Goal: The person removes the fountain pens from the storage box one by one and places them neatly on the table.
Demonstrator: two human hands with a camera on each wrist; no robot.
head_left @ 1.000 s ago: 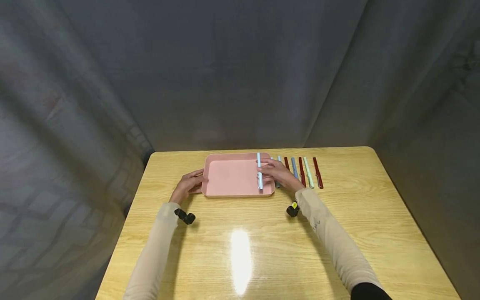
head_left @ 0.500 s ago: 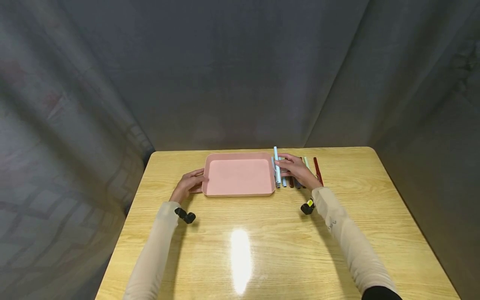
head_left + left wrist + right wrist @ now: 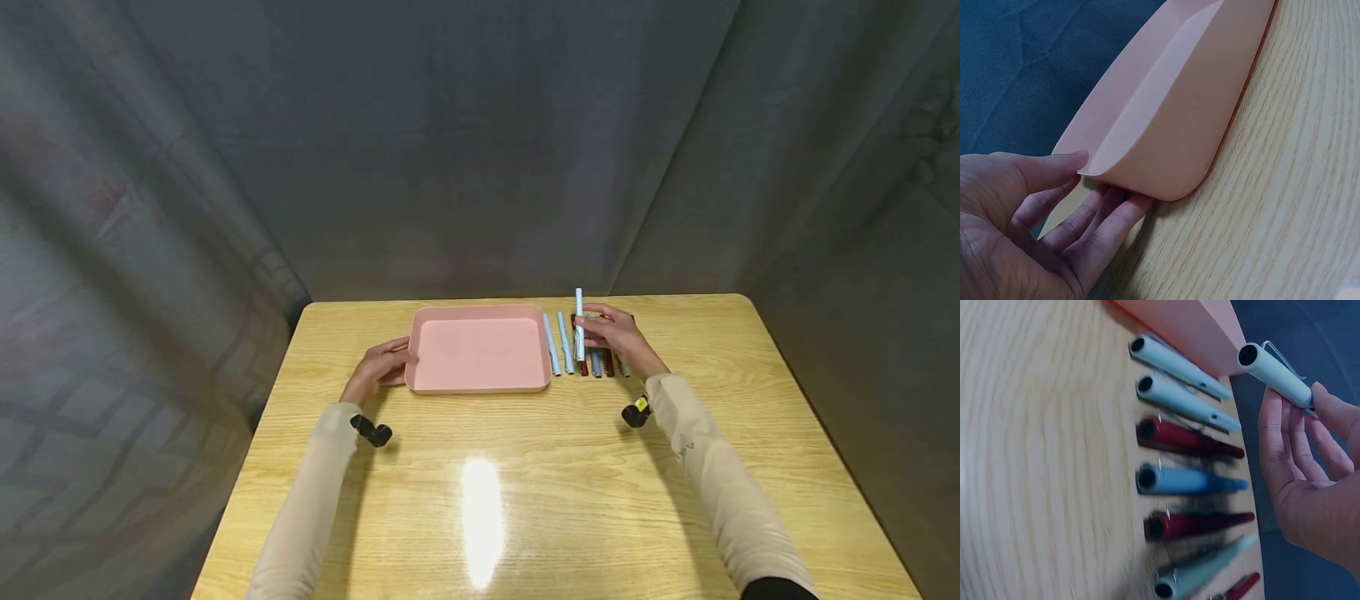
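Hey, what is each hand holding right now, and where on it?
The right hand pinches a light blue pen near its middle, lifted above the row. The left hand grips the pink tray at its corner rim.

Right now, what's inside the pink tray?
Nothing shows inside the pink tray; its floor is bare in the head view. The left hand holds its left edge, and fingers tucked beneath hide a little of the table there.
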